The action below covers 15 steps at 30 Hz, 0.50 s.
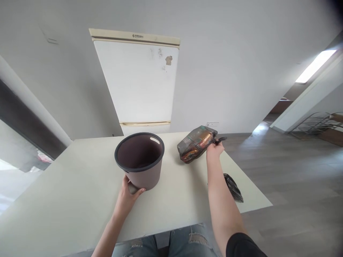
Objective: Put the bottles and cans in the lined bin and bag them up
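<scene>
A brown plastic bin (139, 160) with a dark rim stands tilted toward me on the white table (80, 185). My left hand (128, 194) cups its base from below, fingers wrapped against it. My right hand (214, 150) reaches to the far right of the table and pinches the knotted dark end of a filled translucent bag (195, 143), which lies on its side on the table, holding colourful packaging.
A crumpled black bag (233, 187) lies by the table's right edge, under my right forearm. A white fridge (138, 82) stands against the wall behind the table. A metal rack (313, 125) stands at the far right on the grey wood floor.
</scene>
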Each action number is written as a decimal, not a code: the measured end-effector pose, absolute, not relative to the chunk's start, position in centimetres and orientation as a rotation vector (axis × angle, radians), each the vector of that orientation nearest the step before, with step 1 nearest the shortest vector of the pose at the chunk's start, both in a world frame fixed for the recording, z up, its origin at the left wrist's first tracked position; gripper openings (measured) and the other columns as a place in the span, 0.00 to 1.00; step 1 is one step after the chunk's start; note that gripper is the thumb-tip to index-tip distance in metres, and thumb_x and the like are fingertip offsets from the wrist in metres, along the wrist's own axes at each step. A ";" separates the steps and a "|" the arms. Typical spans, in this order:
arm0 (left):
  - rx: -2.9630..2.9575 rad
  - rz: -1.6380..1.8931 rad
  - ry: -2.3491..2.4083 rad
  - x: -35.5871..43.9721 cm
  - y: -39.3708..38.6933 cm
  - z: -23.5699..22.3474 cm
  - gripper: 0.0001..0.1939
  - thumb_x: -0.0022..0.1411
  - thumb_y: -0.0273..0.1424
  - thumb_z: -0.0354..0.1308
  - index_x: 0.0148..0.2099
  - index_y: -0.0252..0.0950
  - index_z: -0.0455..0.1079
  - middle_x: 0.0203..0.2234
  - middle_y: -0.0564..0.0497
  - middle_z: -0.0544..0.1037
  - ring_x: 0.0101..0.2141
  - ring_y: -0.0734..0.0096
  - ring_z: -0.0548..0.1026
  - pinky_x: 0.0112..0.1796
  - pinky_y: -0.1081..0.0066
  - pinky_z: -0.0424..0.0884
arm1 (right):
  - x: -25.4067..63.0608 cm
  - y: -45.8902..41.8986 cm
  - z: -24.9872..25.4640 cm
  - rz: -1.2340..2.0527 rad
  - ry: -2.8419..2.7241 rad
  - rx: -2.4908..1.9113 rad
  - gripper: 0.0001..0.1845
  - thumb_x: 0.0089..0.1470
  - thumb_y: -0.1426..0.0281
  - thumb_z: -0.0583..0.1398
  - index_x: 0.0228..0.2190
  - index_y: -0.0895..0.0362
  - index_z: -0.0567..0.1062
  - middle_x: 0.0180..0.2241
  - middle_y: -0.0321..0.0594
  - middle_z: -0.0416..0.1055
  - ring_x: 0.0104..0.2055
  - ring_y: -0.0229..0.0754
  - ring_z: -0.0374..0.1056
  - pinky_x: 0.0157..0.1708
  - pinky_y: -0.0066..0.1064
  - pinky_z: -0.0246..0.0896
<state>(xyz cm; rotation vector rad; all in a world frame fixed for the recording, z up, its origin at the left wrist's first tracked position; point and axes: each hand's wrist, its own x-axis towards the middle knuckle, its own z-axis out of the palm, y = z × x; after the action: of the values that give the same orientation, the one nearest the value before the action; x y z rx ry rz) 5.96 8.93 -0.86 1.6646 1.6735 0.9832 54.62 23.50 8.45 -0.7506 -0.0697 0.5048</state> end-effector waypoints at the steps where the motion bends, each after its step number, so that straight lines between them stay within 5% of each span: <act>1: 1.668 0.980 1.671 6.0 8.9 -0.8 0.50 0.54 0.55 0.69 0.70 0.41 0.51 0.56 0.35 0.78 0.58 0.38 0.75 0.51 0.48 0.74 | 54.8 23.4 8.0 0.505 -0.063 -0.762 0.18 0.60 0.75 0.53 0.23 0.49 0.52 0.21 0.27 0.50 0.25 0.37 0.59 0.34 0.28 0.71; 15: 1.674 0.999 1.687 6.3 9.1 -0.6 0.47 0.53 0.55 0.69 0.66 0.41 0.56 0.55 0.36 0.78 0.56 0.40 0.77 0.48 0.49 0.75 | 58.3 19.8 6.2 0.571 -0.103 -0.836 0.18 0.61 0.76 0.55 0.23 0.51 0.55 0.22 0.28 0.55 0.27 0.36 0.62 0.33 0.30 0.73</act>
<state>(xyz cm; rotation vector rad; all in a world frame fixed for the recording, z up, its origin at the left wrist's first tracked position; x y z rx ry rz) 6.31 9.05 -0.64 1.6740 1.6865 0.9987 58.30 19.78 6.19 -0.8363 -0.1026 0.5710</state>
